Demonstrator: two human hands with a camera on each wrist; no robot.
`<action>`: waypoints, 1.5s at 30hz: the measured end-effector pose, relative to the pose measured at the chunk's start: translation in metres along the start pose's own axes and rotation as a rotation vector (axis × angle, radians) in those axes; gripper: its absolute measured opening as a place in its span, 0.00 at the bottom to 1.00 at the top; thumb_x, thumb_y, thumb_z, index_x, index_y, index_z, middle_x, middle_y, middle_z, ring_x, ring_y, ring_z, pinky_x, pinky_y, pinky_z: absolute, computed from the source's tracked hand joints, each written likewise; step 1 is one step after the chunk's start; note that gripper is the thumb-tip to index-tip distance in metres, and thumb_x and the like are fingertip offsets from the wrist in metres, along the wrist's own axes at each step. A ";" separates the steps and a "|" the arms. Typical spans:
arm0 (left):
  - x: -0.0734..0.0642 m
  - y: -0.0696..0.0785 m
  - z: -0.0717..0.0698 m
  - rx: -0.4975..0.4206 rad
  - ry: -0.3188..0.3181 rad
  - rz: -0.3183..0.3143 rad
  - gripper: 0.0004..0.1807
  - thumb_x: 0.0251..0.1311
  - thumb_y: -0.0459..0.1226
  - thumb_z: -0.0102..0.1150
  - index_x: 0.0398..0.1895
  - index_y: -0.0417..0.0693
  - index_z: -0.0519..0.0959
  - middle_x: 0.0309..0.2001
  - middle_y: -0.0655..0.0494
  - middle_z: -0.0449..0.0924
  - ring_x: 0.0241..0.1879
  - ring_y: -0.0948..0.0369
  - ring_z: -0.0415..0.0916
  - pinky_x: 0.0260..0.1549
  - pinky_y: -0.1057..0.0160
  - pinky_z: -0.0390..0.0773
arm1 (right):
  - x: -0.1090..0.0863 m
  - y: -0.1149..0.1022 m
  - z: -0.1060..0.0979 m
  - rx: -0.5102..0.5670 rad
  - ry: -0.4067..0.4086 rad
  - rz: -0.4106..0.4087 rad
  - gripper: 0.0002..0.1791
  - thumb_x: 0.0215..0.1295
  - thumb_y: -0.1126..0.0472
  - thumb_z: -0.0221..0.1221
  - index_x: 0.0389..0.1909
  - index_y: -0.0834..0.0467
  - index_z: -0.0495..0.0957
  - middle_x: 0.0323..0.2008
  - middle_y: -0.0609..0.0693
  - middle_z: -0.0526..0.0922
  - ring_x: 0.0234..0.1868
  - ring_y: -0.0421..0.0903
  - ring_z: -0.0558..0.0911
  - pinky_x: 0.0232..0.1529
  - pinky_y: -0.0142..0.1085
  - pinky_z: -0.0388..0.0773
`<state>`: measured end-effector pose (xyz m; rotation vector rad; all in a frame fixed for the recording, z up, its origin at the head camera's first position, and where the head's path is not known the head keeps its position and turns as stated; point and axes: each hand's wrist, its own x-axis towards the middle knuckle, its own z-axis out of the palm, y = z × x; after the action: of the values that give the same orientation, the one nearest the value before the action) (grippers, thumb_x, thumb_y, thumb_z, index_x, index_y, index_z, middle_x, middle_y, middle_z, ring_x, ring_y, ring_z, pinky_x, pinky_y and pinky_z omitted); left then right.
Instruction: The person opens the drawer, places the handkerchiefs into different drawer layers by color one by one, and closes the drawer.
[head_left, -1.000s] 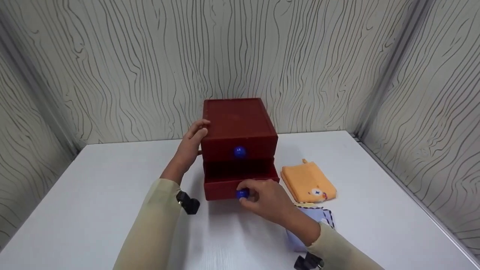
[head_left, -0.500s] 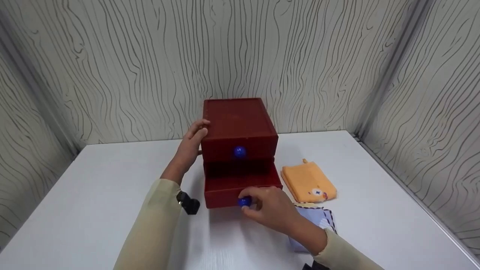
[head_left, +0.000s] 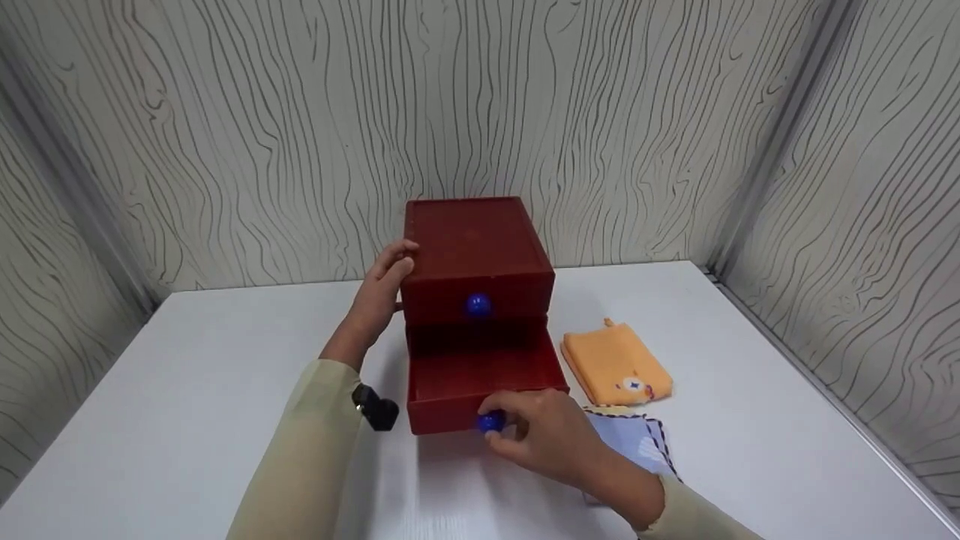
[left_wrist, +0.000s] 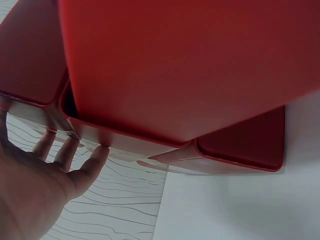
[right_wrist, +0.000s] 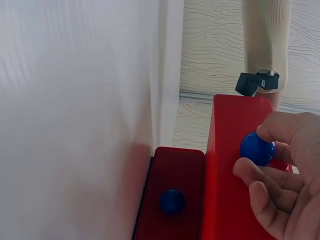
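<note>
Lower drawer (head_left: pixel 480 379) of the red box (head_left: pixel 474 255) stands partway out on the bench (head_left: pixel 187 390), right hand (head_left: pixel 551 442) grip pinching its blue knob (head_left: pixel 491 421), left hand (head_left: pixel 379 289) fingers straight, bracing the box's side; best pull level and straight, brace firm.

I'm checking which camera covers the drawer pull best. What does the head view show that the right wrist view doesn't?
Only the head view shows the left hand resting on the red box's side, the open lower drawer's inside, the orange cloth and the pale blue cloth on the white table.

Only the right wrist view shows close up how the fingers curl round the knob.

Both show the right hand pinching the lower blue knob, plus the upper blue knob.
</note>
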<state>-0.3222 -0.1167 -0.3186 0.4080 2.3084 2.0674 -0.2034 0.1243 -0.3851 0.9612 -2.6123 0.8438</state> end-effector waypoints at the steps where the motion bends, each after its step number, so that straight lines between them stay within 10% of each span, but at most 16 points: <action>1: -0.001 0.001 0.000 -0.001 -0.001 0.000 0.20 0.68 0.47 0.36 0.61 0.56 0.60 0.65 0.55 0.55 0.61 0.55 0.61 0.49 0.49 0.69 | -0.001 0.000 0.000 0.002 0.000 0.000 0.09 0.53 0.51 0.61 0.37 0.43 0.78 0.26 0.35 0.81 0.21 0.31 0.71 0.25 0.23 0.71; 19: 0.013 -0.023 -0.004 0.024 0.025 0.027 0.17 0.66 0.53 0.37 0.56 0.66 0.62 0.63 0.59 0.57 0.60 0.56 0.63 0.50 0.45 0.68 | -0.014 -0.010 0.001 -0.024 0.017 -0.036 0.09 0.52 0.54 0.62 0.36 0.42 0.78 0.25 0.36 0.81 0.20 0.29 0.73 0.23 0.20 0.70; 45: -0.002 0.000 0.002 0.019 0.014 -0.012 0.19 0.67 0.48 0.35 0.60 0.59 0.60 0.65 0.57 0.57 0.61 0.56 0.61 0.51 0.48 0.68 | -0.028 -0.019 -0.001 -0.058 -0.026 -0.081 0.08 0.59 0.47 0.56 0.38 0.41 0.78 0.28 0.35 0.83 0.23 0.25 0.72 0.32 0.23 0.74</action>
<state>-0.3200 -0.1154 -0.3186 0.3806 2.3347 2.0508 -0.1697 0.1275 -0.3872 1.0611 -2.5844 0.7369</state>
